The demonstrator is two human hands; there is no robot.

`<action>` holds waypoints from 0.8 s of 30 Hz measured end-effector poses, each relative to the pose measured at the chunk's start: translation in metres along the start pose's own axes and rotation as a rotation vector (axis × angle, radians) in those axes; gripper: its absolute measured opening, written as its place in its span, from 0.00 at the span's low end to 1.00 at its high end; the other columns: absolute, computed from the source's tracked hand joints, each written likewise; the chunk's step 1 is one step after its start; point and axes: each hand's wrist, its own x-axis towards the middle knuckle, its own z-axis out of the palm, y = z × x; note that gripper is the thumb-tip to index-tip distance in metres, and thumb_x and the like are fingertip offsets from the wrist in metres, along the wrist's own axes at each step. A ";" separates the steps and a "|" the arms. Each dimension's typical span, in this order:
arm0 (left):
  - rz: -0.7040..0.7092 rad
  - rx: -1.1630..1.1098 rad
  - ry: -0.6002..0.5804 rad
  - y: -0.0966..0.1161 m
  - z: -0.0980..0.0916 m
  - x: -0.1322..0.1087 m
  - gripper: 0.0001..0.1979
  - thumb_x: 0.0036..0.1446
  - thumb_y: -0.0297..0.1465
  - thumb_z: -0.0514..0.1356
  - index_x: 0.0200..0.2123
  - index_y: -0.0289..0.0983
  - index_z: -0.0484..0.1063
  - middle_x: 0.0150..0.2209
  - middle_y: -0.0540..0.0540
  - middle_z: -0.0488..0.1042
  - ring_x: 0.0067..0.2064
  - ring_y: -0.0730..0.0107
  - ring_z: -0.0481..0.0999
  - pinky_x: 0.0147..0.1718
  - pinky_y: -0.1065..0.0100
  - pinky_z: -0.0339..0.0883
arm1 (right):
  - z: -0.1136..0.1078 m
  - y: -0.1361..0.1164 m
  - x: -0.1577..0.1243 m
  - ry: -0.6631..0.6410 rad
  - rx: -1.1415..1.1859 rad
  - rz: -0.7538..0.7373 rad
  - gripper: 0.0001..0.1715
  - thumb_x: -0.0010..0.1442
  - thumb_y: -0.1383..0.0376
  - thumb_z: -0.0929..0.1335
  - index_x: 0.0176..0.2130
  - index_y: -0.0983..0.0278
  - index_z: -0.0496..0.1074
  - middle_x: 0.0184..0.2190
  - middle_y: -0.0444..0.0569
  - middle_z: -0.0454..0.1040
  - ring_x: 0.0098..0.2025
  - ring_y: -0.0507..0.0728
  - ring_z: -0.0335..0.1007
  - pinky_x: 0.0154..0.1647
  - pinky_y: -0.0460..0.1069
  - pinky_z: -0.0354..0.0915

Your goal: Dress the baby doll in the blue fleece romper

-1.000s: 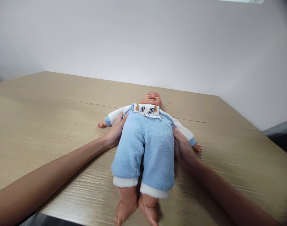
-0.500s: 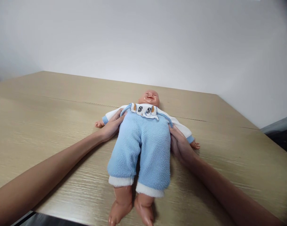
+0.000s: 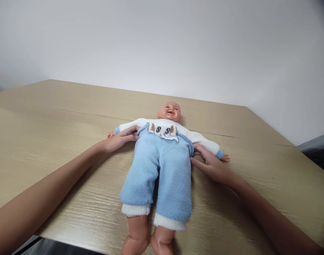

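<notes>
A baby doll [image 3: 170, 111] lies face up, feet toward me. It wears a white long-sleeved top and fluffy light-blue overalls [image 3: 175, 184] with white leg cuffs. On the bib is a white elephant face [image 3: 163, 130] with embroidered eyes. My left hand [image 3: 121, 138] rests at the left side of the overalls, fingers stretched out and touching the blue-edged side opening. At the opposite side, my right hand [image 3: 208, 163] has thumb and fingers apart against the overalls below the doll's sleeve. Some of its fingertips are hidden. The doll's feet are partly cut off by the frame.
The doll lies on a light wooden table [image 3: 71, 124] with a thin seam running across it. A pale wall [image 3: 162, 46] stands behind. The table's near edge shows at the lower left, and a dark area [image 3: 318, 152] lies beyond its right edge.
The bib sits lower on the chest, and the cuffs and feet are lower in view. Both hands have loosened at the sides and moved slightly outward; the right thumb has parted from the fingers.
</notes>
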 end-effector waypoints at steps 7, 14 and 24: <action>0.124 0.495 -0.224 0.002 -0.016 0.004 0.15 0.68 0.44 0.63 0.46 0.38 0.75 0.47 0.43 0.77 0.51 0.53 0.74 0.54 0.58 0.68 | 0.003 0.004 0.004 -0.059 -0.205 -0.094 0.29 0.70 0.48 0.72 0.64 0.54 0.75 0.68 0.55 0.74 0.69 0.73 0.68 0.77 0.70 0.55; 0.080 0.346 -0.178 0.008 -0.001 0.002 0.17 0.68 0.46 0.63 0.48 0.40 0.82 0.50 0.43 0.82 0.56 0.48 0.77 0.59 0.55 0.67 | 0.008 0.005 0.005 -0.070 0.025 0.003 0.31 0.69 0.45 0.72 0.65 0.54 0.75 0.71 0.51 0.72 0.74 0.72 0.63 0.80 0.69 0.52; 0.056 -0.208 0.258 -0.026 0.029 0.007 0.12 0.60 0.41 0.70 0.41 0.39 0.78 0.35 0.49 0.77 0.40 0.62 0.74 0.43 0.64 0.69 | 0.046 -0.001 0.015 0.188 0.784 0.244 0.27 0.65 0.46 0.73 0.59 0.52 0.78 0.62 0.47 0.81 0.72 0.67 0.70 0.75 0.64 0.65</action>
